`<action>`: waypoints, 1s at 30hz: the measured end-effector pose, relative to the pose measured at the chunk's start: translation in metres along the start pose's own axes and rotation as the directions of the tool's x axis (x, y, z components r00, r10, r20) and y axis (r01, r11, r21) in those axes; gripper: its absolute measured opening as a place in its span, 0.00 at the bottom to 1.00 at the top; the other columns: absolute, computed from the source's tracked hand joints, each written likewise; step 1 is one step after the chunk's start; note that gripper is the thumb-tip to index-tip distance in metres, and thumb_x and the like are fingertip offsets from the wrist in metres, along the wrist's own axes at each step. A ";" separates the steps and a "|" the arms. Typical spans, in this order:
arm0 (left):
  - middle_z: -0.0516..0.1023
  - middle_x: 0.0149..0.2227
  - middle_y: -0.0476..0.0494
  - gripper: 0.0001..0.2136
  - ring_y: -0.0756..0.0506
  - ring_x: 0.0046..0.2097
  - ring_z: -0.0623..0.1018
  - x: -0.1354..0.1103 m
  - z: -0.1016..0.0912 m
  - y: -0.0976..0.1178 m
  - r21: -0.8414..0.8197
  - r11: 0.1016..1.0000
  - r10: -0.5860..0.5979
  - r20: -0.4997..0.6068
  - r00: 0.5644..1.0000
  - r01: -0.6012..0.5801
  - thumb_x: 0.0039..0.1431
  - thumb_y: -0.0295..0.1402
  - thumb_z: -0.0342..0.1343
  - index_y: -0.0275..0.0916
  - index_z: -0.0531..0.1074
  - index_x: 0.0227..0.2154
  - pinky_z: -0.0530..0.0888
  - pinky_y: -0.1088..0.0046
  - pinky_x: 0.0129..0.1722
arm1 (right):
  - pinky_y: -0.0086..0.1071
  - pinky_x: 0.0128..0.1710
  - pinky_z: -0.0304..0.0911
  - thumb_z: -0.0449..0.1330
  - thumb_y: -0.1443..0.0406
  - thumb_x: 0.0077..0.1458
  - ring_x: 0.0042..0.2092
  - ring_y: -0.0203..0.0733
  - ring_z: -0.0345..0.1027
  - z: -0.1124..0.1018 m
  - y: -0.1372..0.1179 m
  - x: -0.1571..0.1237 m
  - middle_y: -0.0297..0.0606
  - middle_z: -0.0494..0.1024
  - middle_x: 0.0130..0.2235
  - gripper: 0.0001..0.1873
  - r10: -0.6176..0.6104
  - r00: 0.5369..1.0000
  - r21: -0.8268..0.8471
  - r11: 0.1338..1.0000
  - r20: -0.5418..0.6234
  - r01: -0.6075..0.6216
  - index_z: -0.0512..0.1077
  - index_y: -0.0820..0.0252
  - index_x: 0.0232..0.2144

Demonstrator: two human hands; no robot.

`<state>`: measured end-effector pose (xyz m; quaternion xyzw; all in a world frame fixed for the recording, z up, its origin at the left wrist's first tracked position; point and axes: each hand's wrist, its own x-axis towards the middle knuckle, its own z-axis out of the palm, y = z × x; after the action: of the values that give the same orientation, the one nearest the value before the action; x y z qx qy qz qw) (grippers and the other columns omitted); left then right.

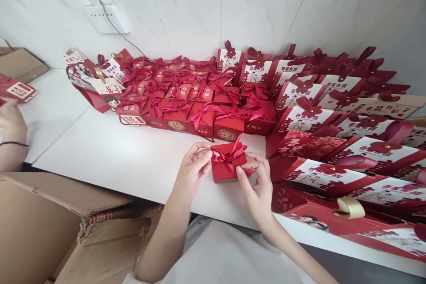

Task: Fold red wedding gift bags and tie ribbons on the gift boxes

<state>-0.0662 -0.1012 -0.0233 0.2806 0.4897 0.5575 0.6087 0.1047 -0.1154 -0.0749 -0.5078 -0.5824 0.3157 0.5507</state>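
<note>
A small red gift box (222, 175) sits on the white table in front of me, a shiny red ribbon (229, 158) tied in a bow on its top. At the box's left side, my left hand (195, 166) pinches one loop of the bow between thumb and fingertips. My right hand (254, 177) is at the right side, its thumb and index finger closed on the other part of the bow. Just behind stand rows of similar red boxes (201, 120) with ribbon bows.
Red-and-white gift bags (309, 117) with ribbon handles crowd the right side. More bags (100, 84) stand at the back left. Open cardboard boxes (109, 235) are below the table's edge. At far left, another person's hand (11, 120) is near a red box (21, 91).
</note>
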 end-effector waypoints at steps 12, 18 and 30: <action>0.69 0.34 0.51 0.16 0.52 0.33 0.69 0.008 0.001 0.001 0.206 0.971 0.120 0.000 0.993 -0.118 0.48 0.26 0.63 0.42 0.74 0.41 0.64 0.77 0.31 | 0.44 0.55 0.61 0.56 0.59 0.66 0.54 0.46 0.68 -0.005 -0.005 0.016 0.40 0.73 0.51 0.09 0.102 0.994 0.219 0.971 -0.037 -0.091 0.72 0.52 0.45; 0.68 0.32 0.52 0.14 0.52 0.31 0.69 0.010 0.010 0.001 0.249 0.955 0.192 -0.101 0.976 -0.162 0.48 0.25 0.58 0.42 0.72 0.40 0.65 0.76 0.32 | 0.40 0.44 0.65 0.60 0.60 0.62 0.42 0.43 0.70 0.001 -0.009 0.032 0.41 0.78 0.46 0.12 0.230 0.965 0.146 0.958 0.128 -0.248 0.75 0.55 0.46; 0.74 0.37 0.49 0.10 0.51 0.32 0.74 0.026 0.003 -0.014 0.332 0.886 0.410 -0.235 0.881 -0.324 0.52 0.30 0.63 0.42 0.72 0.39 0.70 0.75 0.34 | 0.34 0.39 0.65 0.65 0.58 0.58 0.38 0.39 0.70 0.006 -0.009 0.038 0.36 0.77 0.38 0.10 0.214 0.977 0.324 0.926 -0.024 -0.194 0.74 0.56 0.39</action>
<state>-0.0600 -0.0786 -0.0421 0.3656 0.5876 0.6238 0.3632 0.1016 -0.0809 -0.0555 -0.4788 -0.4510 0.4462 0.6068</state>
